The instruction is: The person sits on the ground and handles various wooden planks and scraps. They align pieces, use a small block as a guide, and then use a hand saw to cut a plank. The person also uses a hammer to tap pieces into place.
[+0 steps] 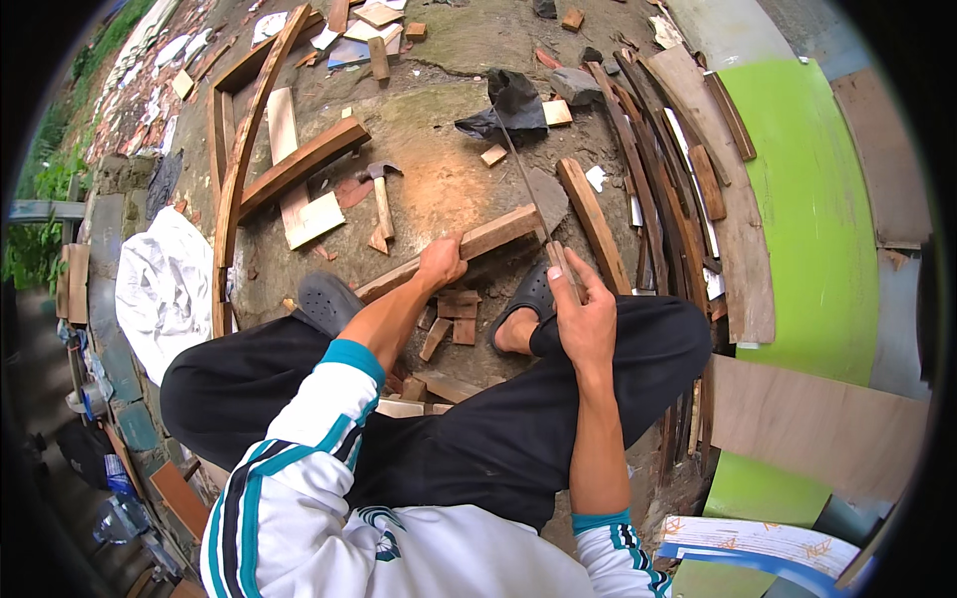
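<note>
My left hand (pixel 442 263) is closed around a squared wooden beam (pixel 498 230) that slants across between my feet. My right hand (pixel 583 309) grips the wooden handle of a handsaw (pixel 525 179). Its thin blade runs away from me, nearly edge-on, by the beam's right end. Whether the teeth touch the wood I cannot tell. Small wooden offcuts (pixel 459 317) lie on the ground below the beam. Beyond my left hand a claw hammer (pixel 383 204) lies with its head pointing away.
A wooden frame (pixel 235 189) and another beam (pixel 307 169) lie at left, near a white cloth (pixel 164 289). At right are a short timber (pixel 593 224), a stack of long strips (pixel 663 189) and a green board (pixel 812 219). Black plastic (pixel 510 108) lies ahead.
</note>
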Demonstrator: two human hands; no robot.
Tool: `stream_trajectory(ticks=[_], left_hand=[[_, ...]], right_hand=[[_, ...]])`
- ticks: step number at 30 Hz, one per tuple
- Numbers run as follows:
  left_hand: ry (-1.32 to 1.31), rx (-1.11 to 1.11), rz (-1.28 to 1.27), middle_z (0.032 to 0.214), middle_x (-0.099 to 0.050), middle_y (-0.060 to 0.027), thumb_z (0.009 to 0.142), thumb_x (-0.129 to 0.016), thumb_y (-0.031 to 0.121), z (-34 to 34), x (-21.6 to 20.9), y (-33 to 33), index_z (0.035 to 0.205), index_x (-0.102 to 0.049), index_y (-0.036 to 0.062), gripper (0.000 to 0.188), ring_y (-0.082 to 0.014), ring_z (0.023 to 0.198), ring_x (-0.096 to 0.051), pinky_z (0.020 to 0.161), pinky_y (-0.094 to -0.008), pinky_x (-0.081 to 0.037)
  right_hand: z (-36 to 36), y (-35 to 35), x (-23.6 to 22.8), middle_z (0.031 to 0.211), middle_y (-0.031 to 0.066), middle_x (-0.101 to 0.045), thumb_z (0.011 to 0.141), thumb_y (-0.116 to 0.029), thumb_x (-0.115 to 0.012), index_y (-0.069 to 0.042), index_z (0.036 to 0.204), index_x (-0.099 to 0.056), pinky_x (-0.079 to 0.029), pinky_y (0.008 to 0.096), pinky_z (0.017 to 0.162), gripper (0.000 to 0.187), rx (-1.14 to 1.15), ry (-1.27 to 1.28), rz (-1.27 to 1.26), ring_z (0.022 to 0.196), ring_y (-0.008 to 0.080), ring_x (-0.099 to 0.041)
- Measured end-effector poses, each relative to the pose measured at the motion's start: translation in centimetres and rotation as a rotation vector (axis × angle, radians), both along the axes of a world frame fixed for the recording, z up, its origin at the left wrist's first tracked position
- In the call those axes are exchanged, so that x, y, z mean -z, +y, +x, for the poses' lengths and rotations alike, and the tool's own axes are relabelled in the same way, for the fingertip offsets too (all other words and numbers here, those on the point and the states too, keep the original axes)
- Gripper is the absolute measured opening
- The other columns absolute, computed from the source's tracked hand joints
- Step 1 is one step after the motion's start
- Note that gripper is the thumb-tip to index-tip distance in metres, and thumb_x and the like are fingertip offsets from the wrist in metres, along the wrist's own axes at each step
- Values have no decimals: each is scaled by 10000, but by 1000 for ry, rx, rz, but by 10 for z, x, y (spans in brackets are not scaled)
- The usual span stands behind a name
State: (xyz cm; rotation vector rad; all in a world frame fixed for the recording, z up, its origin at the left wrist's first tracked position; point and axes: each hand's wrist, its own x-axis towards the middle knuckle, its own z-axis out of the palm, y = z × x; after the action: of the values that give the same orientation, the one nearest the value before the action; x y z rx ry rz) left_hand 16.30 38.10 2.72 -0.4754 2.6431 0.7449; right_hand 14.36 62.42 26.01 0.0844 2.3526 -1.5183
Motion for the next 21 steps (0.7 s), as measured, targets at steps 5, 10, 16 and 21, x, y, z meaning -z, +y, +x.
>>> stream_trajectory(ticks=[5,10,16,21], left_hand=[[61,-49,-33,1057,-690,-286,748,-642,134,7,1,-3,1118,-599,0,396,-468,994,-671,869,-539,-537],[30,-102,2,1008,-706,-280,726,-678,162,0,13,-9,1135,-627,18,436,-465,996,-675,863,-537,-541],[94,-102,16,1004,-708,-270,727,-690,174,4,14,-10,1058,-672,20,365,-452,984,-681,856,-528,-544],[159,-49,-18,1032,-710,-221,718,-730,202,8,22,-15,1044,-672,29,373,-407,1014,-673,884,-501,-534]], right_hand=[[1,-13,6,1133,223,-737,931,-316,-718,3,1310,-657,-525,349,936,499,-19,16,-25,1066,265,-715],[6,-15,14,1156,221,-730,925,-256,-692,5,1349,-626,-520,342,944,502,-110,-37,-35,1064,253,-711],[30,1,24,1269,199,-668,890,-84,-603,56,1439,-512,-478,318,1000,573,-309,-67,-63,1149,217,-647],[56,-14,6,1311,218,-654,892,-59,-590,72,1430,-514,-467,325,1031,559,-359,-59,57,1193,250,-640]])
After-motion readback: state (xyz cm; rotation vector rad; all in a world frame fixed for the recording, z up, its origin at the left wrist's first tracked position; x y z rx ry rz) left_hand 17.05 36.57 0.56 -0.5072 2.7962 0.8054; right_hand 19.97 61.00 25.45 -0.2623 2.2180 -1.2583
